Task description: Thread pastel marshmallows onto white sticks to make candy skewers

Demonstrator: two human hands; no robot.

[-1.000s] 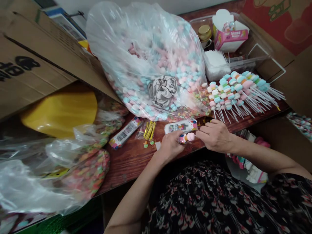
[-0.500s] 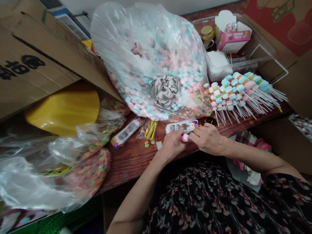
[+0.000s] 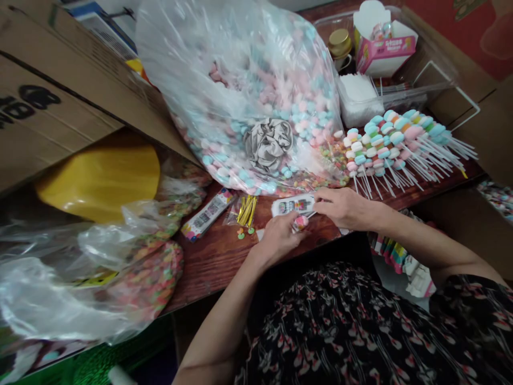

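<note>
Pink-tipped candy skewer (image 3: 301, 222) sits in the curled fingers (image 3: 289, 235) of the left hand (image 3: 278, 240), its round end showing just past them, above a dark wooden table (image 3: 216, 267). The right hand (image 3: 344, 208) comes across from the other side, its narrowly closed fingers (image 3: 326, 197) reaching to a white printed candy sleeve (image 3: 292, 206) that touches the skewer; whether they grip the sleeve or the skewer, I cannot tell.

Just left of the hands lie a printed paper strip (image 3: 207, 214) and a small clear packet of gold twist ties (image 3: 245, 210). Behind them slumps a huge clear plastic bag of pink and blue candies (image 3: 240, 91), and to its right pastel candy skewers on white sticks (image 3: 388, 144) fan across the table. Farther back, a clear plastic tray (image 3: 324, 32) holds a pink-and-white paper carton (image 3: 382, 45) and a gold-lidded jar (image 3: 340, 43). A crumpled clear bag of multicoloured candy (image 3: 148, 278) and a yellow plastic sheet (image 3: 100, 184) lie under a brown cardboard box flap (image 3: 52, 96).
</note>
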